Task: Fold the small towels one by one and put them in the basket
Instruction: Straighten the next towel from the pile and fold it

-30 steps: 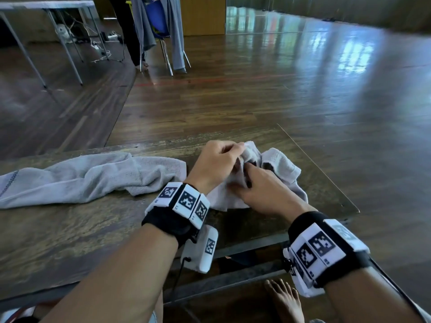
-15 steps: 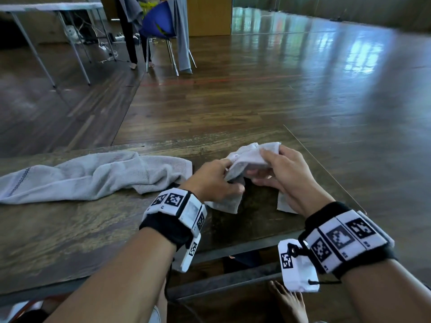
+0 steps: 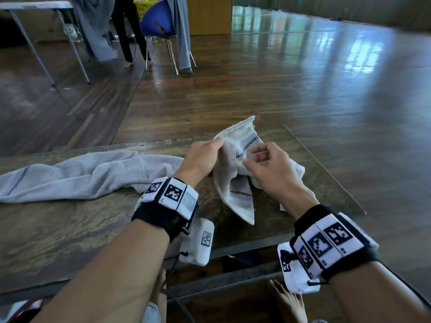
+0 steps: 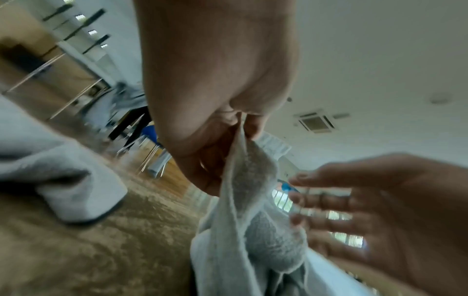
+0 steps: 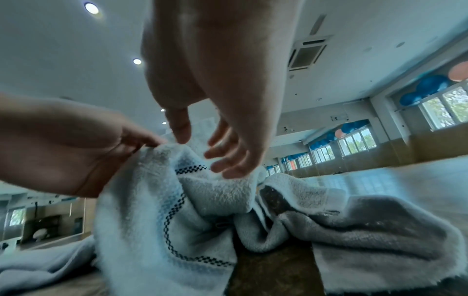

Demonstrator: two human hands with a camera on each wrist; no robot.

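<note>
- A grey towel [image 3: 77, 176] lies crumpled along the left half of the bench [image 3: 58, 231], reaching from the left edge to just beside the left wrist.
- The left hand [image 3: 200, 159] pinches the upper edge of a small white towel [image 3: 235, 185] between thumb and fingertips, lifting that edge off the bench; the left wrist view shows the cloth gripped in the closed pinch.
- The small white towel hangs from that pinch near the bench's right end, one corner sticking up, a checked dark stripe across it, and a lower corner pointing towards the near edge. Its right part lies bunched on the bench under the right hand.
- The right hand [image 3: 272, 173] is at the towel's right side, fingers loosely curled and spread; the right wrist view shows the fingertips [image 5: 228, 166] at a fold of the cloth without closing round it.
- No basket shows in any view, so what it holds cannot be told.
</note>
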